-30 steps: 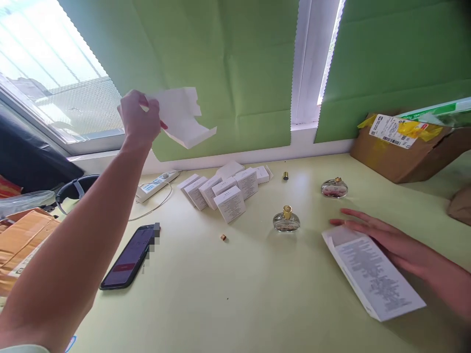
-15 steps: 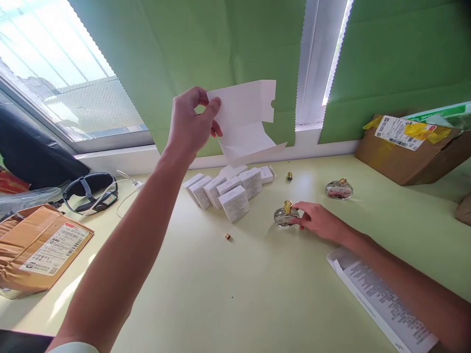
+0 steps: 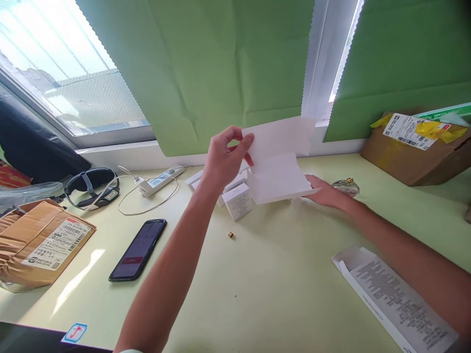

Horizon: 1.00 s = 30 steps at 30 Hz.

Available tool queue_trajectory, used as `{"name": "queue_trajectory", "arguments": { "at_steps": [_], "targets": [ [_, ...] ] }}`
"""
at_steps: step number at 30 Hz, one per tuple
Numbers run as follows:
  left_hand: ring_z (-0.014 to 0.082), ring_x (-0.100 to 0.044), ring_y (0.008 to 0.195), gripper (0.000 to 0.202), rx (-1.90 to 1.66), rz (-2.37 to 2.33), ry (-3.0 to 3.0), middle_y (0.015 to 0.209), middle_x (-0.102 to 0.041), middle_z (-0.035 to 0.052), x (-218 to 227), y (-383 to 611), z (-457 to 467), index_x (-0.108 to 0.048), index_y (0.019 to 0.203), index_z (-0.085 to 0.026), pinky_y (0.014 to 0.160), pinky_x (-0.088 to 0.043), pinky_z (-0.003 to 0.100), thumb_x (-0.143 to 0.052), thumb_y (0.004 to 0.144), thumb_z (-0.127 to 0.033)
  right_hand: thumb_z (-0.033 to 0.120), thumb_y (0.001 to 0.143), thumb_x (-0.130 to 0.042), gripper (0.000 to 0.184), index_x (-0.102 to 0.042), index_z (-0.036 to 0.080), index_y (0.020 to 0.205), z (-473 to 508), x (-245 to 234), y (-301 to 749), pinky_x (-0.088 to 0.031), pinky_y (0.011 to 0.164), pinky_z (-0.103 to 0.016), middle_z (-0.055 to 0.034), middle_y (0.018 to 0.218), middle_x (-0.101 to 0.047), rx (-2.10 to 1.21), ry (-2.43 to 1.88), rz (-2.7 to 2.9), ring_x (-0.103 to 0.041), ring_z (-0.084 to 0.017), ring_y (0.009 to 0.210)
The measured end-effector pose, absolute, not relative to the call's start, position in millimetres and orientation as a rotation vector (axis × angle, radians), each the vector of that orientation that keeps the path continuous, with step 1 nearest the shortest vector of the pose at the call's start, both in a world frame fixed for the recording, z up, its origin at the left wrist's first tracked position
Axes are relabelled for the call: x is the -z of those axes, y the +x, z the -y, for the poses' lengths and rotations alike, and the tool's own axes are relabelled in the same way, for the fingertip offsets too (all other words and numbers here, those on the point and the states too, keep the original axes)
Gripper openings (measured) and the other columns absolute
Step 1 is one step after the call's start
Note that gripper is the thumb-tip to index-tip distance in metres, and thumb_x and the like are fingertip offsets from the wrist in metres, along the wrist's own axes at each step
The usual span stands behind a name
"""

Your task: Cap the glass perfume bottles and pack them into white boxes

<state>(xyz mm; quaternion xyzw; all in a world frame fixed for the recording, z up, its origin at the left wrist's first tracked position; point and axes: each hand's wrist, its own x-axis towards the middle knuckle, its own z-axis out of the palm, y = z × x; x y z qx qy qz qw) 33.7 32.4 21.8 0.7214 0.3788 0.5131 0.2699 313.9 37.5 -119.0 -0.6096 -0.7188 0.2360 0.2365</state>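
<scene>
My left hand (image 3: pixel 225 159) pinches a folded white card insert (image 3: pixel 279 159) at its left edge and holds it above the pale green table (image 3: pixel 265 289). My right hand (image 3: pixel 326 192) reaches under the insert's right edge; its fingers are hidden behind the card. Behind the insert stand several small white boxes (image 3: pixel 238 200). A round glass perfume bottle (image 3: pixel 346 186) with a gold cap sits just beyond my right hand. A flattened white printed carton (image 3: pixel 395 299) lies near my right forearm.
A black phone (image 3: pixel 139 249) lies at left, near a tiny gold cap (image 3: pixel 230 235). A taped cardboard parcel (image 3: pixel 40 242) sits at far left, another brown box (image 3: pixel 417 149) at far right. A power strip (image 3: pixel 160 180) and black headgear (image 3: pixel 91 186) lie by the window.
My left hand brought the white insert down and to the right, over the boxes. My right hand moved right from the nearer bottle, which the insert now hides.
</scene>
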Motion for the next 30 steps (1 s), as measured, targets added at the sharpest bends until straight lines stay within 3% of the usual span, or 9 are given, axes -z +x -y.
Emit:
{"name": "queue_trajectory", "arguments": {
  "at_steps": [1,5,7,10,15,21,25,30],
  "targets": [
    [0.0088,-0.060,0.055,0.023,-1.358,-1.023,1.930,0.074,-0.061,-0.0027,-17,36,-30,-0.055,0.078,-0.020,0.051,-0.043,0.023,-0.064,0.092,-0.036,0.056,0.082,-0.064,0.045,-0.064,0.024,0.113,-26,113,326,-0.057,0.072,-0.038,-0.0111,0.118,-0.070,-0.710,-1.737,1.972,-0.070,-0.027,0.090],
    [0.0097,-0.051,0.050,0.026,-1.232,-1.054,1.881,0.059,-0.058,-0.0036,2,45,-22,-0.053,0.079,-0.022,0.042,-0.031,0.022,-0.063,0.092,-0.041,0.072,0.077,-0.061,0.049,-0.065,0.024,0.082,41,96,376,-0.052,0.042,-0.036,-0.0113,0.092,-0.071,-1.093,-2.017,1.931,-0.066,-0.022,0.050],
    [0.0090,-0.047,0.047,0.027,-1.188,-1.071,1.874,0.057,-0.057,-0.0040,9,49,-20,-0.053,0.078,-0.022,0.040,-0.027,0.023,-0.063,0.092,-0.042,0.074,0.074,-0.063,0.049,-0.062,0.027,0.088,73,98,390,-0.051,0.040,-0.036,-0.0104,0.098,-0.068,-1.402,-2.148,1.705,-0.066,-0.021,0.049],
    [0.0093,-0.051,0.049,0.026,-1.148,-1.047,1.876,0.062,-0.057,-0.0029,17,55,-19,-0.054,0.076,-0.021,0.039,-0.027,0.023,-0.066,0.090,-0.039,0.074,0.077,-0.060,0.047,-0.060,0.033,0.101,100,111,396,-0.057,0.049,-0.038,-0.0078,0.098,-0.064,-1.629,-2.051,1.584,-0.071,-0.026,0.063],
    [0.0099,-0.052,0.051,0.027,-1.047,-1.008,1.896,0.067,-0.061,-0.0007,22,52,-17,-0.057,0.078,-0.021,0.038,-0.026,0.024,-0.064,0.091,-0.044,0.068,0.082,-0.059,0.038,-0.059,0.033,0.097,93,135,382,-0.059,0.056,-0.039,-0.0050,0.093,-0.060,-1.532,-1.953,1.609,-0.069,-0.026,0.069],
    [0.0076,-0.040,0.043,0.031,-0.967,-1.040,1.922,0.057,-0.060,-0.0017,24,39,-15,-0.057,0.077,-0.022,0.037,-0.021,0.025,-0.060,0.093,-0.047,0.060,0.088,-0.055,0.037,-0.059,0.030,0.109,64,135,356,-0.057,0.055,-0.036,-0.0020,0.092,-0.062,-1.469,-1.868,1.785,-0.066,-0.019,0.055],
    [0.0077,-0.037,0.042,0.032,-0.956,-1.035,1.938,0.057,-0.061,-0.0018,24,33,-14,-0.057,0.077,-0.022,0.037,-0.020,0.025,-0.060,0.093,-0.049,0.065,0.083,-0.060,0.040,-0.066,0.029,0.100,61,123,350,-0.054,0.054,-0.032,-0.0034,0.092,-0.066,-1.430,-1.900,1.909,-0.067,-0.020,0.064],
    [0.0083,-0.038,0.043,0.033,-0.970,-1.024,1.943,0.056,-0.060,-0.0017,25,32,-15,-0.055,0.076,-0.022,0.038,-0.020,0.026,-0.061,0.093,-0.050,0.055,0.081,-0.066,0.028,-0.072,0.030,0.091,61,124,350,-0.049,0.056,-0.033,-0.0036,0.083,-0.071,-1.356,-1.790,2.146,-0.066,-0.023,0.069]
  ]
}}
